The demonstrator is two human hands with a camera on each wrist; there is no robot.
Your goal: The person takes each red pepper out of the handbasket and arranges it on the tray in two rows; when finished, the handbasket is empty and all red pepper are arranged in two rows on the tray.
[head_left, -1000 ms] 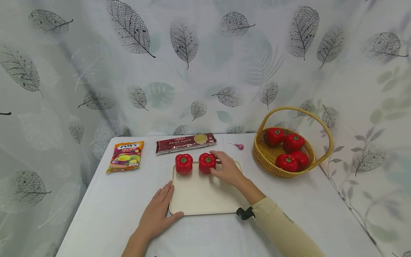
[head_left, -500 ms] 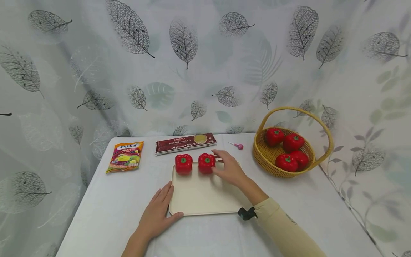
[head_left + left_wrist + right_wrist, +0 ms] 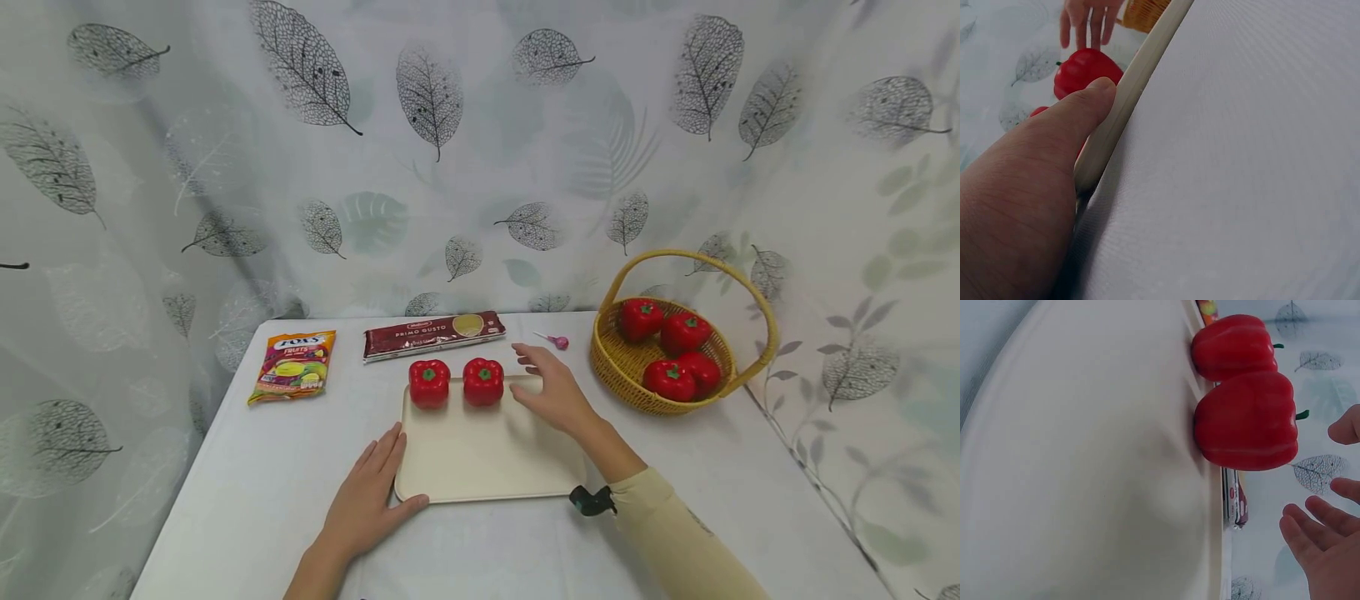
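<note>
Two red bell peppers stand side by side along the far edge of a cream tray (image 3: 487,467): the left bell pepper (image 3: 430,384) near the corner, the right bell pepper (image 3: 483,382) beside it. My right hand (image 3: 551,390) hovers just right of the second pepper, fingers apart and holding nothing; in the right wrist view a gap shows between that pepper (image 3: 1247,422) and the fingers. My left hand (image 3: 365,500) lies flat at the tray's left side, its thumb by the near left corner. In the left wrist view the thumb (image 3: 1094,100) rests against the tray rim (image 3: 1129,87).
A wicker basket (image 3: 626,387) with several red bell peppers stands at the right. Behind the tray lie a long dark red packet (image 3: 435,335) and a small pink lollipop (image 3: 558,342). A colourful sweets bag (image 3: 293,367) is at the left. A leaf-patterned curtain hangs behind the table.
My right hand has let go of the right bell pepper and drawn back to the right, its fingers spreading. The peppers, the tray and my left hand stay in place.
</note>
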